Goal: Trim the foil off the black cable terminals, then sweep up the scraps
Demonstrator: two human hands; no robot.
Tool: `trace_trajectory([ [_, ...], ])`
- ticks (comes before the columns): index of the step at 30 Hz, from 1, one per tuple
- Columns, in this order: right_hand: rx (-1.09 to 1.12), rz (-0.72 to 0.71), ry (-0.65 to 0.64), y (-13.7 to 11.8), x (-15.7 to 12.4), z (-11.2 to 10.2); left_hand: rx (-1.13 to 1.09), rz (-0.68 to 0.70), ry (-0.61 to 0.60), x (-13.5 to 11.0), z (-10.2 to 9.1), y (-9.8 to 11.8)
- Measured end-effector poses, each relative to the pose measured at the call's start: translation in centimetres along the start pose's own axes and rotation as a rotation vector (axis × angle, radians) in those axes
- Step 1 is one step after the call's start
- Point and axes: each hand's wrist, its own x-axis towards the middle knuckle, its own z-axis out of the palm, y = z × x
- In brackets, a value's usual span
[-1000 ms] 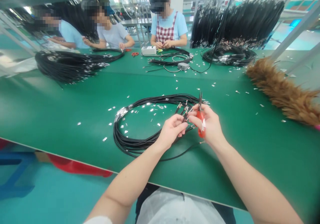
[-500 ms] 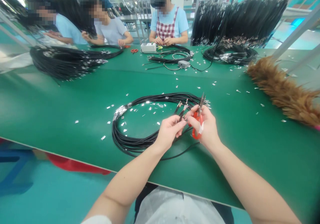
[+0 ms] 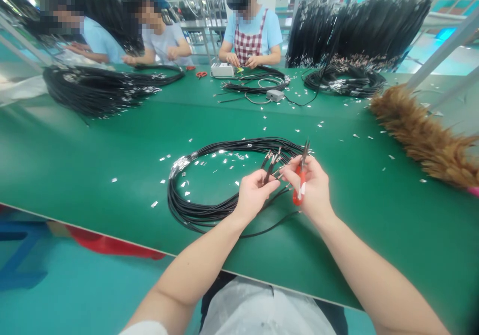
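Note:
A coil of black cables [image 3: 204, 210] lies on the green table in front of me, bound with a silvery wrap at its left end. My left hand [image 3: 254, 192] is closed on several stripped cable ends [image 3: 270, 167], whose bare wires point up and away. Just to its right, my right hand [image 3: 312, 182] holds red-handled scissors [image 3: 301, 177] in the palm, blades upward. Its thumb and index finger meet at the thin wire tips beside my left hand; whether they pinch a wire is too small to tell.
White scraps [image 3: 154, 204] litter the green table [image 3: 112, 145]. Across it lie more cable coils [image 3: 101, 90], a grey box [image 3: 275, 95] and other red scissors [image 3: 201, 75]. A brown feather duster [image 3: 426, 135] rests at the right. Three co-workers sit at the far side.
My right hand has shifted slightly right, away from my left, and the scissors have turned so that their handles look narrower. My left hand stays almost in place with the cable ends.

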Motion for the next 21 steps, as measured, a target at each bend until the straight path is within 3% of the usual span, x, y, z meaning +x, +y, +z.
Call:
trace_trajectory([
  [9, -0.247, -0.200, -0.276, -0.7, 1.1, -1.1, -0.356, -0.275, -0.312, 0.8, -1.2, 0.8],
  [16, -0.219, -0.212, -0.259, -0.2, 0.8, -1.7, -0.366, -0.298, -0.353, 0.7, -1.4, 1.0],
  [21, -0.294, -0.292, -0.376, -0.8, 0.4, -2.1, -0.365, -0.370, -0.456, 0.6, -1.5, 0.9],
])
